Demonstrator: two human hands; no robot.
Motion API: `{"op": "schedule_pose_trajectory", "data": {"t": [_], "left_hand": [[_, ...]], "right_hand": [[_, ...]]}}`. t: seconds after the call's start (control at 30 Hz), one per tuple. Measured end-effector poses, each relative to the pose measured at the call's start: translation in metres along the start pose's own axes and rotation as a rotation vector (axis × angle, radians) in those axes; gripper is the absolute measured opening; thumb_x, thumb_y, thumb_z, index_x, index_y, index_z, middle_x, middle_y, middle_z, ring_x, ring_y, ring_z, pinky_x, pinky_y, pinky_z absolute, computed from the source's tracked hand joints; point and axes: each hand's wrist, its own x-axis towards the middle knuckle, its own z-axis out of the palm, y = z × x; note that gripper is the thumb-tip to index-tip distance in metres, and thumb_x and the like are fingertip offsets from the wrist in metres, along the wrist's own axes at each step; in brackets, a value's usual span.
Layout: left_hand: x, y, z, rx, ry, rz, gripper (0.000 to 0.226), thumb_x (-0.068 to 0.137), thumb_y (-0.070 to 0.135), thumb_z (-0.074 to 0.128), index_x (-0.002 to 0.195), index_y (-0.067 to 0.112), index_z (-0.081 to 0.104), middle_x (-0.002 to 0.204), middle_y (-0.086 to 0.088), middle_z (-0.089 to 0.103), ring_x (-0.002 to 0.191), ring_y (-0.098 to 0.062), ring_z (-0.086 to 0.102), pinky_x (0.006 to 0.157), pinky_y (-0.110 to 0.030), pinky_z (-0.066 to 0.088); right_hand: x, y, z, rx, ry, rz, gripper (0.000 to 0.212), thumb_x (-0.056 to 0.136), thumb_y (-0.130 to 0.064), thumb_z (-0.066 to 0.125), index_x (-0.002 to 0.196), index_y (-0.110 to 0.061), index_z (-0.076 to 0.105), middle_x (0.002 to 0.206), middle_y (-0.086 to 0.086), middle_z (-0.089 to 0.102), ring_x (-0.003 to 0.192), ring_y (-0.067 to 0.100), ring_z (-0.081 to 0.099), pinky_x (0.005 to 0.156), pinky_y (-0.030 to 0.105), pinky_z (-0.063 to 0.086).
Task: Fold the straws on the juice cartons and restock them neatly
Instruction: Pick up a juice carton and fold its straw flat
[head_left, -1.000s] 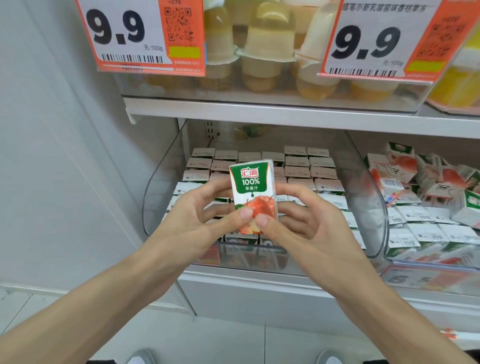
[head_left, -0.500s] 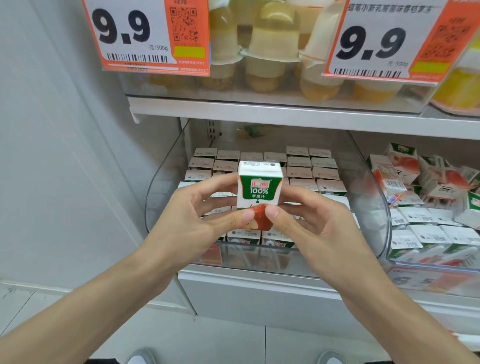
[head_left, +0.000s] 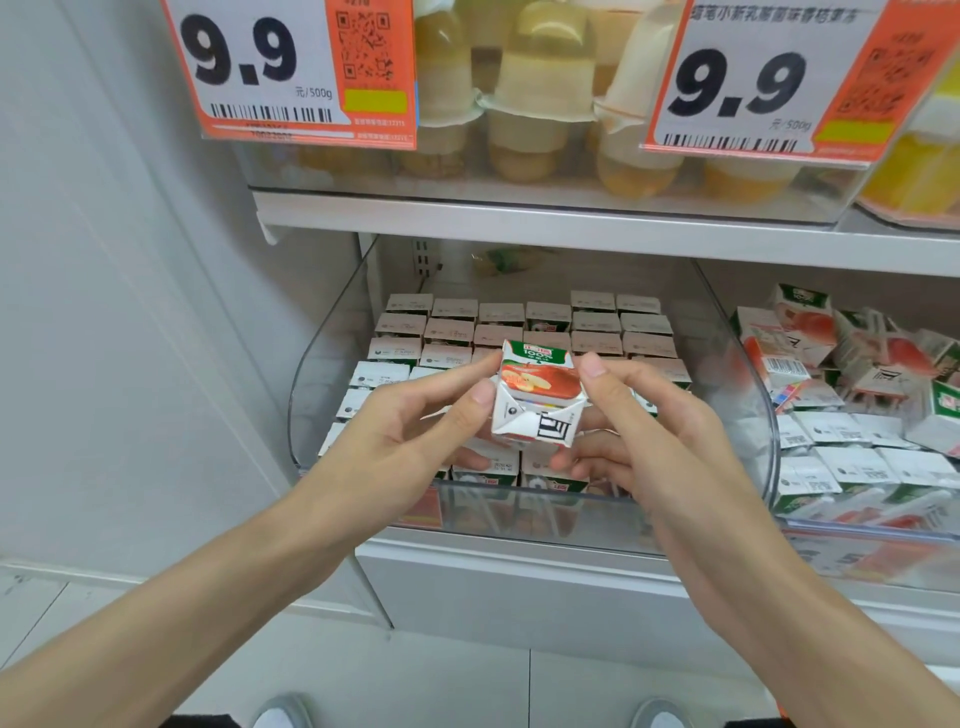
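Observation:
A small green, white and red apple juice carton is tipped back so its folded white bottom faces me. My left hand pinches its left side with thumb and fingers. My right hand grips the right side, thumb on the upper corner. The carton hangs in front of a clear plastic bin on the lower shelf, where several cartons stand in neat rows, tops up. The carton's straw is hidden from me.
To the right a second clear bin holds several cartons lying jumbled. The white shelf above carries jelly cups behind two orange 9.9 price tags. A white wall panel stands at the left.
The carton stood upright with its front toward me; both hands have tipped its top away until the bottom shows. The hands rose slightly.

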Motion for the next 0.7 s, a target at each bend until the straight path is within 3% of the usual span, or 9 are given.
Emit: {"op": "schedule_pose_trajectory", "data": {"t": [0.2, 0.4, 0.5, 0.63, 0.7], "left_hand": [[0.0013, -0.0028, -0.0003, -0.028, 0.046, -0.007, 0.048, 0.098, 0.047, 0.054, 0.142, 0.032, 0.065, 0.122, 0.010, 0.079, 0.105, -0.014, 0.076, 0.092, -0.031, 0.062], [0.0010, -0.0045, -0.0015, -0.035, 0.058, 0.001, 0.048, 0.091, 0.056, 0.057, 0.136, 0.040, 0.062, 0.114, 0.008, 0.081, 0.102, -0.011, 0.075, 0.086, -0.026, 0.062], [-0.0007, -0.0029, -0.0014, -0.018, 0.039, 0.012, 0.039, 0.095, 0.057, 0.054, 0.134, 0.052, 0.056, 0.113, 0.006, 0.081, 0.103, -0.016, 0.072, 0.091, -0.034, 0.058], [-0.0014, 0.0002, 0.0003, -0.028, 0.041, 0.030, 0.036, 0.097, 0.053, 0.053, 0.130, 0.048, 0.064, 0.115, 0.006, 0.080, 0.101, -0.010, 0.073, 0.086, -0.034, 0.057], [-0.0010, 0.0015, 0.0008, -0.047, 0.029, 0.023, 0.039, 0.096, 0.054, 0.053, 0.132, 0.049, 0.066, 0.118, 0.008, 0.080, 0.102, -0.008, 0.074, 0.087, -0.034, 0.057]], "right_hand": [[0.0010, -0.0006, 0.0017, -0.007, -0.001, 0.016, 0.041, 0.085, -0.057, 0.072, 0.104, -0.021, 0.080, 0.083, 0.012, 0.080, 0.066, 0.019, 0.074, 0.059, 0.018, 0.055], [0.0016, 0.0001, 0.0041, 0.033, -0.014, 0.019, 0.039, 0.074, -0.060, 0.073, 0.092, -0.027, 0.082, 0.073, 0.005, 0.076, 0.063, 0.020, 0.073, 0.057, 0.020, 0.057], [0.0020, 0.0000, 0.0047, 0.030, -0.028, 0.019, 0.037, 0.074, -0.061, 0.071, 0.093, -0.030, 0.082, 0.073, 0.005, 0.075, 0.063, 0.019, 0.073, 0.058, 0.020, 0.057], [0.0014, 0.0004, 0.0025, 0.024, -0.018, 0.022, 0.045, 0.076, -0.060, 0.072, 0.098, -0.021, 0.081, 0.077, 0.007, 0.078, 0.065, 0.020, 0.073, 0.059, 0.020, 0.058], [0.0001, 0.0004, 0.0019, 0.015, -0.017, 0.009, 0.041, 0.078, -0.059, 0.073, 0.105, -0.028, 0.078, 0.082, 0.010, 0.080, 0.067, 0.021, 0.075, 0.061, 0.020, 0.058]]}}
